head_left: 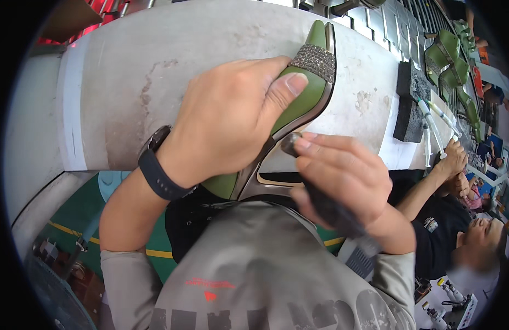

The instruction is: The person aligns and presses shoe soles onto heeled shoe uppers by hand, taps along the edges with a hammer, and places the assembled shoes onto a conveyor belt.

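A green high-heeled shoe (298,104) with a glittering strap and a metallic-edged sole lies on its side across the worktable's near edge, toe pointing away from me. My left hand (232,110) is closed over its middle, thumb along the green upper, hiding part of the shoe. Just right of the sole, my right hand (345,176) grips a dark tool (326,206) with a rounded brownish end (290,142). That end is close to the sole's edge; whether they touch I cannot tell. Motion smears the tool's lower part, so its kind is unclear.
The pale, stained worktable (210,33) stretches before me. To the right stand a black foam block (411,104) and several syringes (430,124). Beyond them, green shoes (447,55) stand by a roller conveyor (370,27). A co-worker (447,220) sits close on my right, hands near the syringes.
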Motion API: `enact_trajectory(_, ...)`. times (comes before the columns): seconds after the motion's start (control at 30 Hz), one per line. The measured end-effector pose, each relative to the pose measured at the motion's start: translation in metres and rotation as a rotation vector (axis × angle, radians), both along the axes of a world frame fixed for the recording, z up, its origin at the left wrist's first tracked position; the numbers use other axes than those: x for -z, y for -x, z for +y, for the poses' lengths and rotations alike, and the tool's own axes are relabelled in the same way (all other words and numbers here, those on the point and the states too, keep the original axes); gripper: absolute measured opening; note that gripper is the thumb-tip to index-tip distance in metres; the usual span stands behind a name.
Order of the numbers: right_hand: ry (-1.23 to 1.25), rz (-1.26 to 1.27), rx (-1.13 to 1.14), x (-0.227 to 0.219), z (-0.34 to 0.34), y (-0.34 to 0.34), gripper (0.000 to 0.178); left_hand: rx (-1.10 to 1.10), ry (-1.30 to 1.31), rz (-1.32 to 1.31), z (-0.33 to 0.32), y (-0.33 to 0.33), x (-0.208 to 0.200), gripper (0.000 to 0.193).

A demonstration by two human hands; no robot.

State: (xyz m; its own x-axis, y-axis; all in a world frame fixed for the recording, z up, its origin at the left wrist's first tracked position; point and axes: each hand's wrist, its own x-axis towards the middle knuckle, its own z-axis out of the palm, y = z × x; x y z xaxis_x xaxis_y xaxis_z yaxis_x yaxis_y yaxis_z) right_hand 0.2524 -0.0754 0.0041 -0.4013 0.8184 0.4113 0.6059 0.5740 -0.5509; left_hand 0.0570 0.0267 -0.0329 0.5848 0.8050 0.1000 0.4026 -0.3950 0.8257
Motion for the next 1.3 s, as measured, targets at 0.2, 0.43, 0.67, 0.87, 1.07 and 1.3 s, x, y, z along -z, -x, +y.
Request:
enact_trajectory(0.2,0.416,0.663,0.563,0.039,-0.027,-0.047,0.027,-0.041,-0.034,-0.116,-0.004,-0.005,0.0,0.039)
enact_trajectory(0.43,0.509,0.672,0.589,0.018,-0.007,-0.05,0.027,0.031,0.047,0.014,0.001,-0.017,-0.025,0.06)
enact_trajectory(0.67,0.451,0.749,0.315,-0.014,0.038,-0.042,0.021,-0.063,-0.106,0.288,-0.006,-0.043,-0.028,0.091)
enact_trajectory(0.87,0.602,0.802,0.353,-0.02,0.108,-0.059,0.022,-0.071,-0.085,0.289,-0.002,-0.043,-0.034,0.091)
enact_trajectory(1.07,0.55,0.835,0.414,0.04,0.117,-0.08,0.019,-0.188,-0.308,0.14,0.002,-0.033,-0.048,0.099)
enact_trajectory(1.3,0.556,1.002,0.396,-0.009,0.034,-0.047,0.023,0.191,-0.27,-0.366,-0.014,-0.012,-0.115,0.074)
